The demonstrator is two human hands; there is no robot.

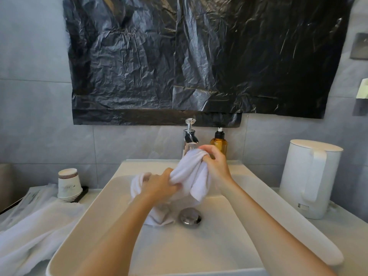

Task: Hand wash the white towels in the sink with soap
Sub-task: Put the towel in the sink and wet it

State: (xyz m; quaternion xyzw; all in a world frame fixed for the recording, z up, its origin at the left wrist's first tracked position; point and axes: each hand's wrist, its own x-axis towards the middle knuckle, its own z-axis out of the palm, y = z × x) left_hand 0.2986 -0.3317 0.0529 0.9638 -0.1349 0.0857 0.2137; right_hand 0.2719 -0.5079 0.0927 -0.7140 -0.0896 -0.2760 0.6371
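Over the middle of the white sink (258, 208), a bunched white towel (189, 172) is held up by both hands. Its lower folds trail onto the basin floor, just at nine o'clock of the metal drain plug (190, 217). The left hand (159, 185) has its grip closed round the towel's lower bunch, fingers curled into the cloth. The right hand (216, 165), at about one o'clock from the left, has its grip pinched tight on the towel's top fold. At twelve o'clock of the basin the chrome faucet (190, 139) stands behind the rim, with an amber pump soap bottle (219, 145) just beside it at its three o'clock. On the counter (338, 232) at three o'clock of the sink stands a white kettle (310, 176). At nine o'clock is a stack of paper cups (68, 184), and at about eight o'clock a second white towel (33, 232) lies spread, its edge touching the sink's rim. A black plastic sheet (199, 56) hangs on the tiled wall above.
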